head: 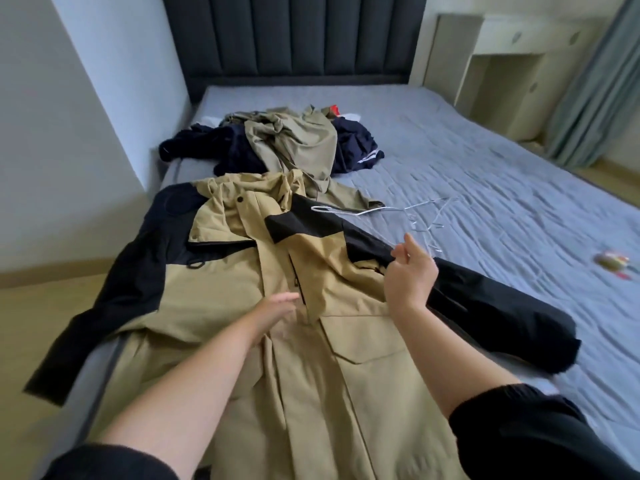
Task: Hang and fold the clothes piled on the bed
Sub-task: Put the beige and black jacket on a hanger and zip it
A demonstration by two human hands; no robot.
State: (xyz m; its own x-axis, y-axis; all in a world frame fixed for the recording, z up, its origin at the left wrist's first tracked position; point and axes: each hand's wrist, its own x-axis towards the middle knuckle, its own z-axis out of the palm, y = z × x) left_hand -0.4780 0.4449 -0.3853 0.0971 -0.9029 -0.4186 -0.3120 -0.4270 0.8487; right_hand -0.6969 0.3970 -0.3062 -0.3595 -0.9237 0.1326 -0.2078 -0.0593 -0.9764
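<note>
Two bare forearms with black sleeves pushed up are seen reaching forward from the bottom edge. Beneath them a tan and black jacket is spread face up along the left side of the bed, its collar pointing away and one black sleeve draped over the mattress edge. The left hand is laid on the jacket's front by the centre opening, its fingers straight and close together. The right hand is raised over the jacket's other black sleeve, with thumb and fingers curled in a pinch around the near end of a thin pale hanger. The rest of the hanger is stretched across the jacket's shoulder and the grey sheet. Beyond the collar a pile of clothes, olive and navy, is heaped near the dark padded headboard. A small colourful object, too blurred to identify, is seen at the sheet's right edge.
</note>
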